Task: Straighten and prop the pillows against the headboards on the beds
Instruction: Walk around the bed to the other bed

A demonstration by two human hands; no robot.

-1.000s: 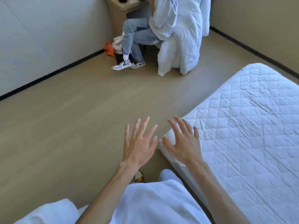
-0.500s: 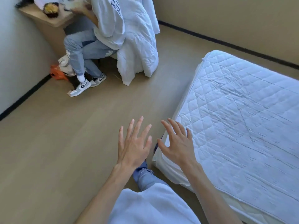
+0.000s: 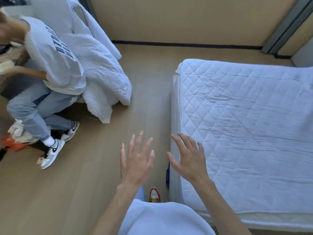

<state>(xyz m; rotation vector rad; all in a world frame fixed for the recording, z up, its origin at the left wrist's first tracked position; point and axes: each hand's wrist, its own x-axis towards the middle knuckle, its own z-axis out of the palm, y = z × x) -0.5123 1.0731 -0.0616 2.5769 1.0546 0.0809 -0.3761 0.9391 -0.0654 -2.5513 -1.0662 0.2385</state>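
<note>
I'm holding my left hand (image 3: 135,160) and right hand (image 3: 188,158) spread and empty beside the bed (image 3: 245,124), seeing no pillows, so I'm judging I should find them first.

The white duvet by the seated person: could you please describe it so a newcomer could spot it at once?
Start at the quilted mattress on the right, then cross the bare floor strip leftward. The duvet hangs rumpled behind the seated person, its corner touching the floor, unlike the flat mattress.

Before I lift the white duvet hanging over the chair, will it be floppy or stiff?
Probably floppy: the white duvet drapes over the chair in soft folds. Likely light but bulky, since it looks puffy. Its lower end nears the floor, so it may drag.
</note>
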